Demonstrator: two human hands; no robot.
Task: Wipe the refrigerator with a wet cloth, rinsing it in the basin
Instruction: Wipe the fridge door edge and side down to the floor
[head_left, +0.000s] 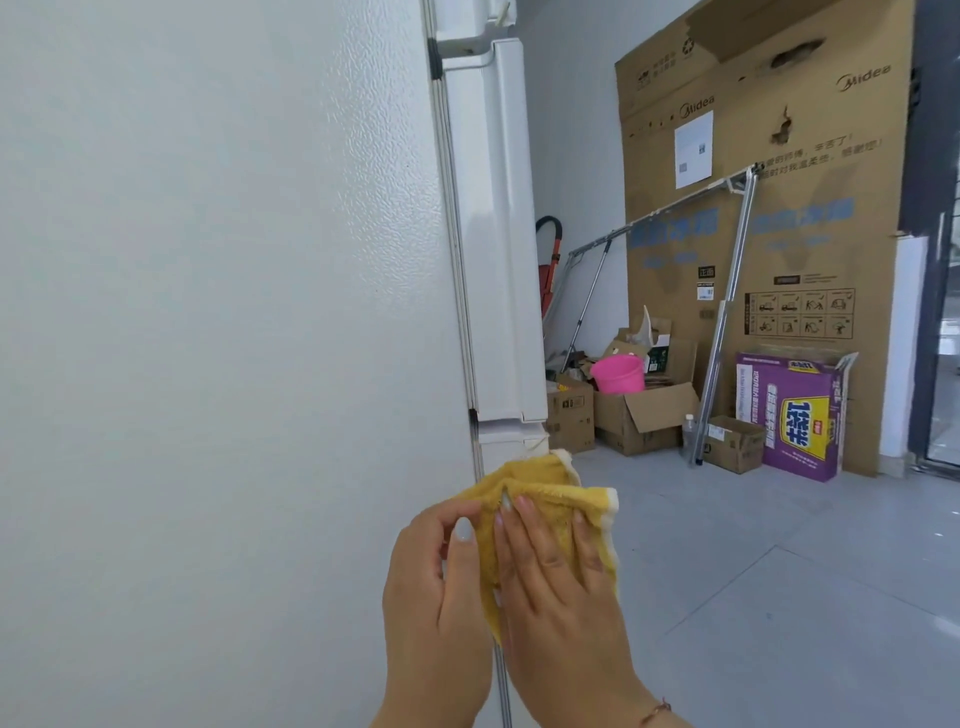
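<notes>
cloth (540, 499) | under right hand (561, 577) fingers (flat) | left hand (436, 582) pinching edge

Even, bright daylight, soft sheen on the refrigerator side (218, 312), faint shadows, wide-angle bending at frame edges, slight softness on the distant cardboard box (769, 208)

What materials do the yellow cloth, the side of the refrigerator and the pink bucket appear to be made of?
Yellow cloth: soft woven fabric, probably terry or microfibre, with a fuzzy nap and a pale stitched edge.
Refrigerator side: likely painted sheet metal; the white surface has a fine pebbled texture with a soft sheen.
Pink bucket: apparently plastic, with smooth, uniformly bright colour and a moulded rim.
</notes>
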